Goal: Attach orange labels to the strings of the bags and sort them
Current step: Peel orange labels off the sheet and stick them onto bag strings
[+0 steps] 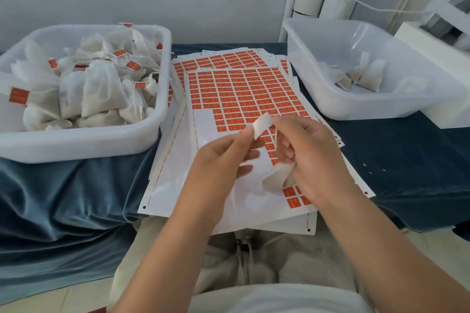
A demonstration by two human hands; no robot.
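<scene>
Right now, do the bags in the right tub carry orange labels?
No, the bags in the right tub show no orange; labelled bags fill the left tub.

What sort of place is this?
Likely a small hand-packing workstation: a tub heaped with labelled cloth bags, stacked sheets of orange labels, and a second tub with a few unlabelled bags.

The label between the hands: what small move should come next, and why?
Probably fold the label shut around the string of the bag. Both the left hand and the right hand pinch it, its white back showing, not yet folded. The right hand also holds that bag lower down; the string itself is too thin to see.
</scene>
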